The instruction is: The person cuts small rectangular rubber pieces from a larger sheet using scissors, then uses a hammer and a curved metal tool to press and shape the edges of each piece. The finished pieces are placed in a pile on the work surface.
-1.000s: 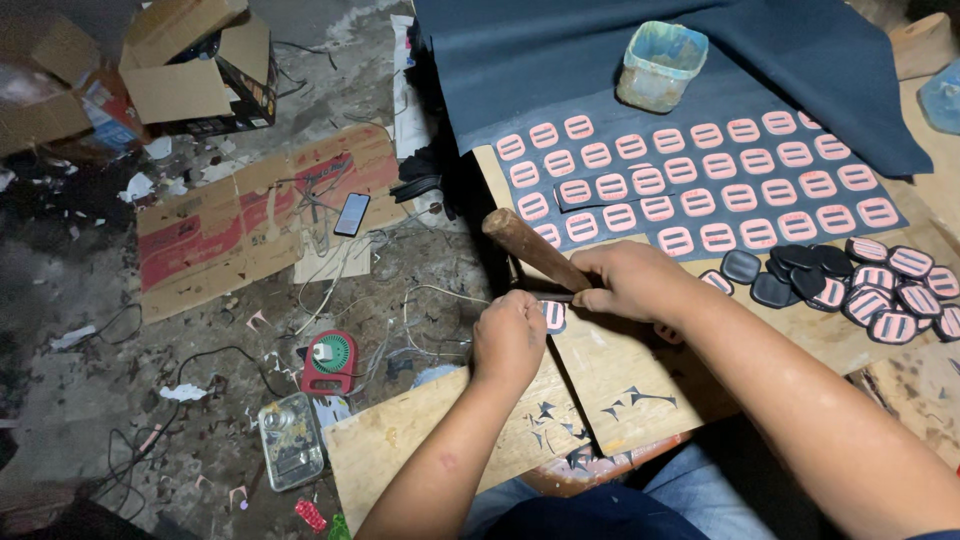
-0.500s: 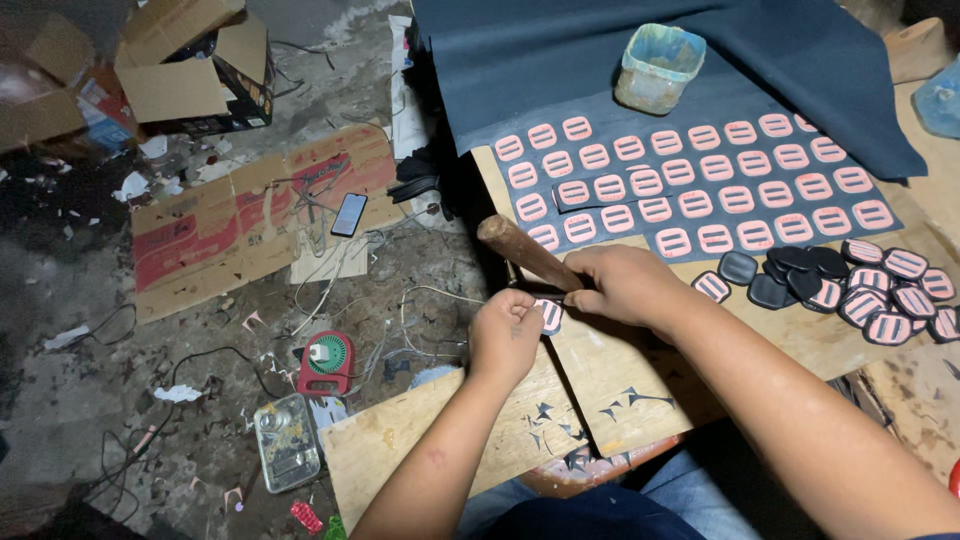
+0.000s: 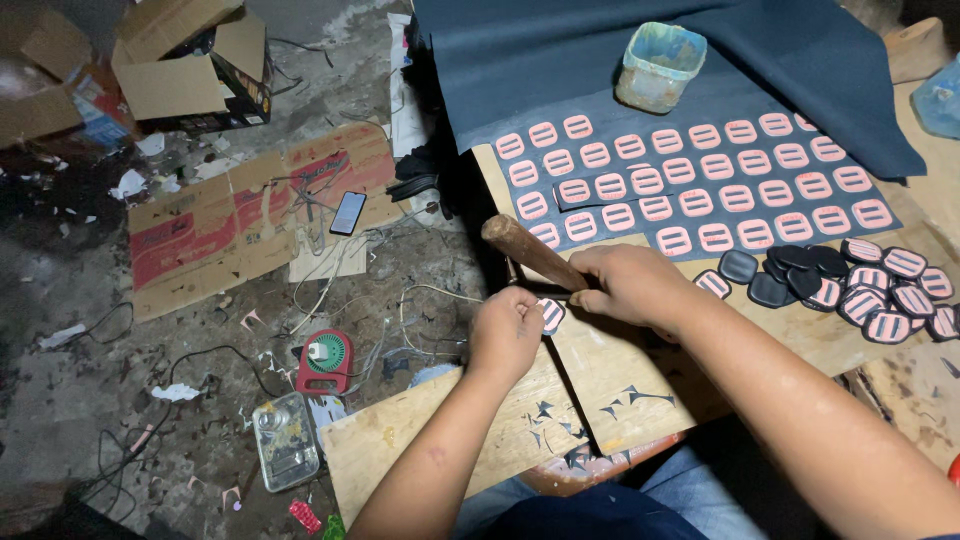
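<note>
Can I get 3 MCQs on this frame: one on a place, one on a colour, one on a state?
1. Where does the square plastic tub stand?
A. on the dark cloth
B. on the floor
C. on the bare plywood

2. What colour is the small round fan on the floor?
A. blue
B. red
C. white

3. What is the right hand doing?
A. lying open and flat
B. gripping a wooden handle
C. holding a phone

Answers:
1 A: the tub sits on the dark cloth above the rows of pink pieces.
2 B: its casing is red.
3 B: the fingers wrap the wooden handle; the left hand pinches a pink piece.
</note>
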A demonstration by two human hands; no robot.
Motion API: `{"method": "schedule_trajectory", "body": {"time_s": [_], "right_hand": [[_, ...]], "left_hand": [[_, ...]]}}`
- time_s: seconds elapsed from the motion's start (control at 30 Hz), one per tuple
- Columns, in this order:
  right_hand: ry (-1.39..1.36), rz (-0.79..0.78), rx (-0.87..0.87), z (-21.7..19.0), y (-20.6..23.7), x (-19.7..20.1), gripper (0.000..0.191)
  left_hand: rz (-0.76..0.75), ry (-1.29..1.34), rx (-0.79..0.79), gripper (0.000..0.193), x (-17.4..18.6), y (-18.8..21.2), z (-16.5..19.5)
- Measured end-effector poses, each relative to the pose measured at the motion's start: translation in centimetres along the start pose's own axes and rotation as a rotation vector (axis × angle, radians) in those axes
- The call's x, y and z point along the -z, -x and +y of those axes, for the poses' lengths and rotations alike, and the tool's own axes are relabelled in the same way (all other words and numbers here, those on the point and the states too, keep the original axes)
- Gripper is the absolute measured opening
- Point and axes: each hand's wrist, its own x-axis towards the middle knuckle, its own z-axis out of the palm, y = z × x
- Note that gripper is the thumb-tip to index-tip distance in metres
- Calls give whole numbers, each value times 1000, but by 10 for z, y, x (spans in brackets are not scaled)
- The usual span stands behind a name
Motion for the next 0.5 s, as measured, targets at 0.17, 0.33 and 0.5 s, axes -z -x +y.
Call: {"method": "schedule_trajectory", "body": {"time_s": [0.17, 0.33, 0.5], "right_hand": [[-28, -5, 14, 6, 5, -2, 27], [-33, 9, 34, 9, 8, -5, 28], [-30, 39, -5, 11, 6, -13, 29]], "left_hand": [[41, -30, -48, 10, 2, 5, -1], [-9, 186, 40, 12, -1, -3, -8], [12, 18, 73, 12, 1, -2, -4]]}}
